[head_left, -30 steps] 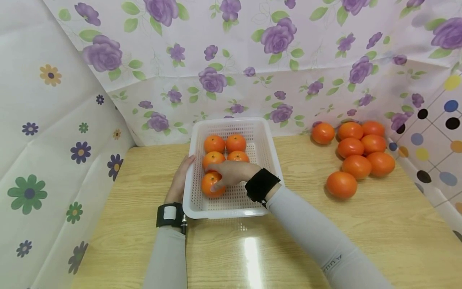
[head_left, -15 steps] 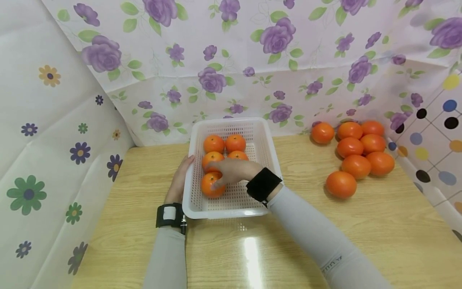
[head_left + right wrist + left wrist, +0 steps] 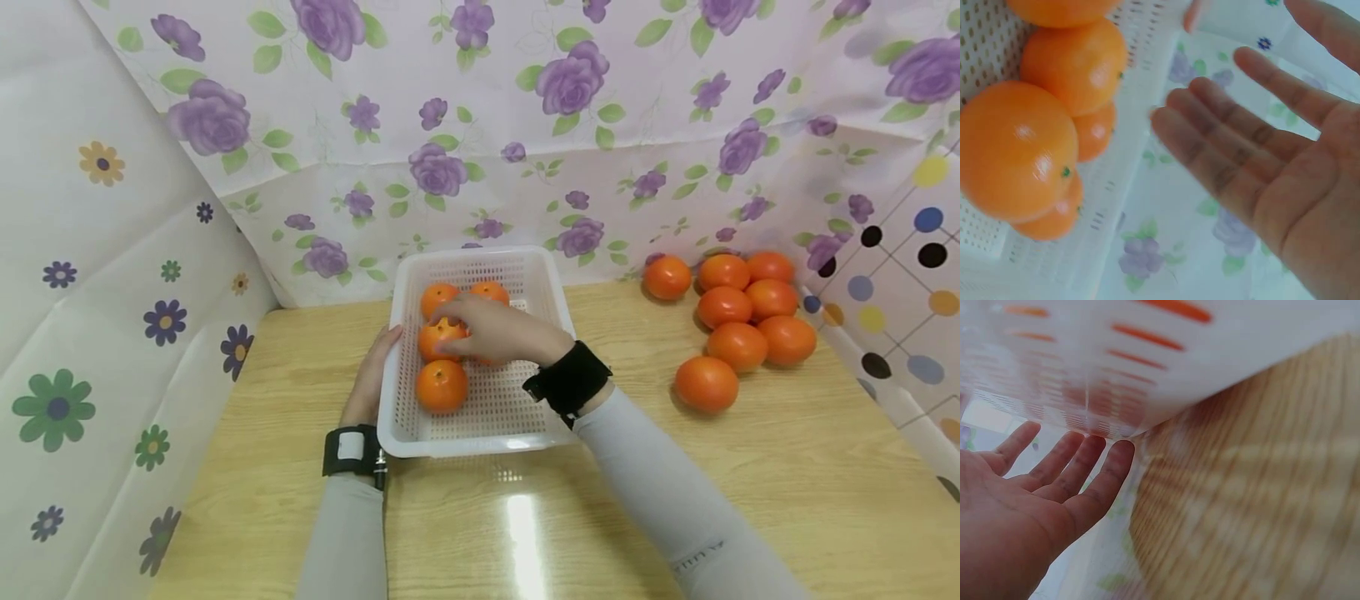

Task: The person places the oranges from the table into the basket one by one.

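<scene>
A white perforated plastic basket [image 3: 491,446] sits on the wooden table with several oranges along its left side and middle. The nearest orange [image 3: 441,388] is in full view; another [image 3: 441,343] and those behind are partly covered by my right hand [image 3: 506,329]. That hand hovers over the fruit, fingers extended and palm bare in the right wrist view, a little apart from the oranges [image 3: 1016,150]. My left hand [image 3: 367,379] lies along the basket's left side. In the left wrist view its straight fingertips [image 3: 1121,453] touch the lower basket wall.
A cluster of several smooth orange-red fruits [image 3: 726,307] rests on the table at the right, the closest fruit [image 3: 707,384] slightly toward the front. A flowered cloth [image 3: 435,171] hangs right behind the basket, with patterned sheets at both sides.
My right hand has let go of the nearest orange and risen up and away from it, uncovering it in the basket. The left hand keeps its place at the basket.
</scene>
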Available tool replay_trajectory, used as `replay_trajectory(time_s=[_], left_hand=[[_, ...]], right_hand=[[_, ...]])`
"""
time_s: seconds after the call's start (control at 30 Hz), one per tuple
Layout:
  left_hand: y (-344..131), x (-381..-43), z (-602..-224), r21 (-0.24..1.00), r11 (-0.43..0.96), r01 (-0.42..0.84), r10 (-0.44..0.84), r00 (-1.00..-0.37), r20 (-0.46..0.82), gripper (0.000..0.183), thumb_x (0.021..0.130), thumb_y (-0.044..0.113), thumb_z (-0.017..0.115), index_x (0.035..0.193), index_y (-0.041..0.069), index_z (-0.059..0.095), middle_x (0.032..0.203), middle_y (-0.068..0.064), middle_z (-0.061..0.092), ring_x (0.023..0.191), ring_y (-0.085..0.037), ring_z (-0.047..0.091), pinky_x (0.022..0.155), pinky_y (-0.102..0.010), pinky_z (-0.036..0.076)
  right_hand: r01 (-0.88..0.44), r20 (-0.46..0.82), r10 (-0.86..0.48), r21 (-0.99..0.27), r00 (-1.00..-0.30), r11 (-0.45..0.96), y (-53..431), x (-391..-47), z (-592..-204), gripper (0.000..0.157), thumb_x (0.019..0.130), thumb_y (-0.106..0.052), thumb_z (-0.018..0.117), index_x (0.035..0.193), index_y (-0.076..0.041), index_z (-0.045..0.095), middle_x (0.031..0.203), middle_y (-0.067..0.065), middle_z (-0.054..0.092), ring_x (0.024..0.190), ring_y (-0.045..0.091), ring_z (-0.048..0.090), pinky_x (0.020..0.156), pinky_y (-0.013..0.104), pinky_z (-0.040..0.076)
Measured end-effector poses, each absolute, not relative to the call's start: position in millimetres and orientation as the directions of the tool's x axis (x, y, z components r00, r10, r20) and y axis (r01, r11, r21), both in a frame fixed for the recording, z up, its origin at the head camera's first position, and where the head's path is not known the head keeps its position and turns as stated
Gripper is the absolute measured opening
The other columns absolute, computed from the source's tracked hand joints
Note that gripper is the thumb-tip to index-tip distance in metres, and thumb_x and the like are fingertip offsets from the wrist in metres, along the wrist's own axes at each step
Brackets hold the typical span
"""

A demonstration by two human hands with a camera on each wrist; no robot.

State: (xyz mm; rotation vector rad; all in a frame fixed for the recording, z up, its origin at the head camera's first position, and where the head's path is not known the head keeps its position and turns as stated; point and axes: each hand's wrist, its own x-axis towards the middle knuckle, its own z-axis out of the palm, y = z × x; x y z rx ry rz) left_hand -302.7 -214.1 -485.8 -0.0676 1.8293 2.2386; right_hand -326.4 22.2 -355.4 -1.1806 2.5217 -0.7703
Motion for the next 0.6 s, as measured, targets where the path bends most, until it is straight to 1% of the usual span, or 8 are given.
replay_trajectory(time_s=[0.17, 0.4, 0.6], left_hand=[[-212, -303, -487, 0.957, -0.195, -0.215, 0.16, -0.97, -0.186, 0.066, 0.107, 0.059, 0.041, 0.164, 0.034, 0.02, 0.16, -0.008, 0.037, 0.144, -0.029, 0.041, 0.118, -0.052, 0.036], [-211, -305, -488, 0.958, -0.183, -0.222, 0.162, -0.968, -0.193, 0.067, 0.106, 0.062, 0.042, 0.164, 0.037, 0.02, 0.161, -0.006, 0.036, 0.145, -0.029, 0.04, 0.119, -0.052, 0.036], [-211, -304, -488, 0.962, -0.169, -0.212, 0.17, -0.968, -0.184, 0.067, 0.106, 0.062, 0.04, 0.165, 0.037, 0.019, 0.162, -0.006, 0.036, 0.145, -0.029, 0.04, 0.119, -0.053, 0.036]], right_hand=[[-0.628, 0.123, -0.723, -0.606, -0.679, 0.487, 40, -325, -344, 0.034, 0.103, -0.027, 0.069, 0.131, -0.009, 0.067, 0.117, 0.004, 0.068, 0.106, 0.019, 0.062, 0.096, 0.039, 0.053], [-0.638, 0.289, -0.651, -0.661, -0.702, 0.394, 78, -322, -338, 0.029, 0.103, -0.021, 0.069, 0.128, -0.008, 0.07, 0.114, 0.004, 0.07, 0.103, 0.019, 0.063, 0.093, 0.042, 0.056], [-0.598, 0.335, -0.543, -0.675, -0.77, 0.431, 118, -316, -336, 0.025, 0.104, -0.019, 0.066, 0.127, -0.008, 0.068, 0.116, 0.006, 0.069, 0.105, 0.02, 0.063, 0.091, 0.041, 0.056]])
